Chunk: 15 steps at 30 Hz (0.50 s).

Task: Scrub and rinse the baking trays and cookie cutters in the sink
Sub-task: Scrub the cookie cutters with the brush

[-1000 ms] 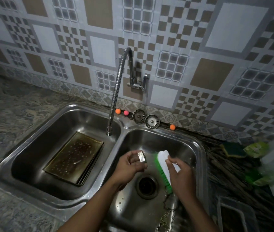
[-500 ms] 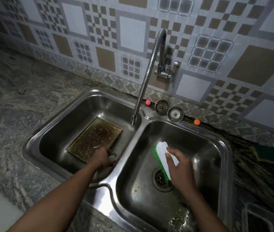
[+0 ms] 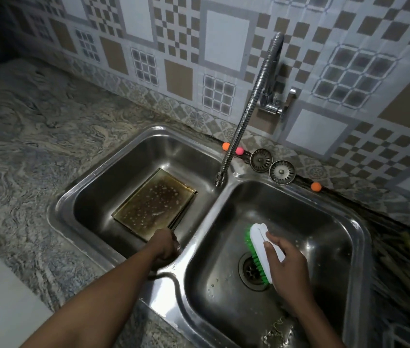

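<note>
A brown-stained baking tray [image 3: 153, 204], speckled with droplets, lies flat in the left basin of the steel double sink [image 3: 200, 234]. My left hand [image 3: 165, 246] reaches down into that basin at the tray's near right corner. Its fingers curl downward, and whatever they hold is hidden. My right hand [image 3: 286, 262] grips a white scrub brush [image 3: 259, 237] with green bristles. The brush hangs on its side over the drain [image 3: 249, 271] of the right basin. No cookie cutter shows in the head view.
A flexible metal faucet [image 3: 246, 114] arches from the tiled wall, its spout over the divider. Two drain strainers [image 3: 261, 160] and three small orange and pink balls [image 3: 316, 186] sit on the back ledge. Marbled counter [image 3: 23, 146] stretches left.
My left hand, which held a small metal cutter over the right basin, has moved into the left basin beside the tray. The view has swung left. The brush hand has stayed put.
</note>
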Available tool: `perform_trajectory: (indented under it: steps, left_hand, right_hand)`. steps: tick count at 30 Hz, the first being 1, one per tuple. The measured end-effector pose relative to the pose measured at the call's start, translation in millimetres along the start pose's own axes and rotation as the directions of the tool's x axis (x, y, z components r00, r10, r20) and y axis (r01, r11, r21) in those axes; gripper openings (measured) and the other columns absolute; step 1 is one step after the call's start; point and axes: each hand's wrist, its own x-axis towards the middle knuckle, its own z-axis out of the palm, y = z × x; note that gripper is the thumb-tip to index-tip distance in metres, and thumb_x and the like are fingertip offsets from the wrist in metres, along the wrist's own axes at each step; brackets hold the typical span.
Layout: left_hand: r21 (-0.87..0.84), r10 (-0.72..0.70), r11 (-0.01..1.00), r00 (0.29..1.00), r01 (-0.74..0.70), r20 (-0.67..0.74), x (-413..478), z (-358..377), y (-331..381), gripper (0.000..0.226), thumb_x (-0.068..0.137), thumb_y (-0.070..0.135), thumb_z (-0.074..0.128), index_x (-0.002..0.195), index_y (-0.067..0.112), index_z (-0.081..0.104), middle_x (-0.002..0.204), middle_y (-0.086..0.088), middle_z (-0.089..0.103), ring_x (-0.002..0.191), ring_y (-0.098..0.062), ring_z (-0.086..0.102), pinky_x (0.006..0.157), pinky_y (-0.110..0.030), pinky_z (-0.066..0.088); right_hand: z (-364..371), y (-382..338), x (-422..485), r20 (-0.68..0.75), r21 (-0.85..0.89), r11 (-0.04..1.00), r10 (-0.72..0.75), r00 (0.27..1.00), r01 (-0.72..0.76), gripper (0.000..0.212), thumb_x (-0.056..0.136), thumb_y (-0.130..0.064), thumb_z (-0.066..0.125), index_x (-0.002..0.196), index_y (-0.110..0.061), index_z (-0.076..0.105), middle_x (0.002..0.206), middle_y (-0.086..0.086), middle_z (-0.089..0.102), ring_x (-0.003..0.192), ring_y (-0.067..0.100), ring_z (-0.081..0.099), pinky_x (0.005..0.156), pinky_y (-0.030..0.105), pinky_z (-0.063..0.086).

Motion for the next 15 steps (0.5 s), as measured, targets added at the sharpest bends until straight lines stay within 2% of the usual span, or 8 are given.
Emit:
perform_trajectory:
  steps: [2,5,7,9,12,15]
  left_hand:
    - [-0.062,-0.001,0.998,0.996,-0.005,-0.093,-2,-9,10,0.026,0.080,0.027,0.068,0.101,0.012,0.073,0.097,-0.010,0.073,0.092,-0.025,0.068,0.077,-0.028,0.051]
    - [-0.084,0.028,0.995,0.968,-0.050,-0.251,-14,-24,40,0.044,0.074,0.045,0.062,0.112,0.022,0.069,0.104,-0.003,0.073,0.096,-0.024,0.068,0.083,-0.034,0.055]
    - [-0.081,0.126,0.984,0.937,-0.161,-0.327,-32,-24,71,0.041,0.079,0.043,0.061,0.115,0.024,0.067,0.109,-0.002,0.070,0.098,-0.024,0.066,0.084,-0.037,0.055]
    - [-0.039,0.285,0.946,0.883,-0.321,-0.372,-51,-12,107,0.034,0.083,0.039,0.063,0.113,0.023,0.067,0.110,-0.003,0.066,0.097,-0.024,0.064,0.083,-0.036,0.054]
    - [0.030,0.492,0.859,0.808,-0.511,-0.323,-76,24,161,0.037,0.082,0.042,0.063,0.112,0.023,0.068,0.109,-0.001,0.064,0.097,-0.021,0.063,0.085,-0.034,0.053]
    - [0.043,0.565,0.825,0.821,-0.563,-0.083,-99,73,203,0.036,0.083,0.042,0.062,0.116,0.029,0.065,0.110,0.005,0.064,0.099,-0.016,0.063,0.084,-0.030,0.052]
  right_hand:
    - [-5,0,-1,-0.010,0.009,1.000,0.020,1.000,-0.020,0.020,0.094,-0.026,0.059,0.111,-0.035,0.065,0.123,-0.011,0.064,0.114,0.008,0.056,0.099,0.033,0.047]
    - [-20,0,-2,-0.063,0.018,0.999,0.031,0.998,-0.030,0.023,0.094,-0.027,0.058,0.116,-0.030,0.065,0.124,-0.011,0.063,0.115,0.007,0.056,0.100,0.031,0.046]
    - [-37,0,-3,-0.130,0.046,0.999,0.025,0.991,-0.020,0.024,0.094,-0.023,0.058,0.117,-0.026,0.065,0.124,-0.010,0.063,0.114,0.005,0.056,0.101,0.031,0.046]
    - [-60,-1,-8,-0.209,0.066,0.998,0.036,0.977,-0.023,0.024,0.095,-0.020,0.058,0.117,-0.023,0.065,0.122,-0.011,0.062,0.112,0.003,0.054,0.096,0.023,0.043]
    - [-101,6,-24,-0.367,0.057,0.998,0.045,0.929,-0.026,0.025,0.095,-0.018,0.058,0.118,-0.017,0.066,0.118,-0.011,0.061,0.110,0.002,0.053,0.089,0.014,0.037]
    - [-143,24,-51,-0.500,0.031,0.998,0.064,0.864,-0.056,0.024,0.095,-0.017,0.058,0.116,-0.014,0.067,0.119,-0.003,0.065,0.111,0.008,0.056,0.091,0.017,0.037]
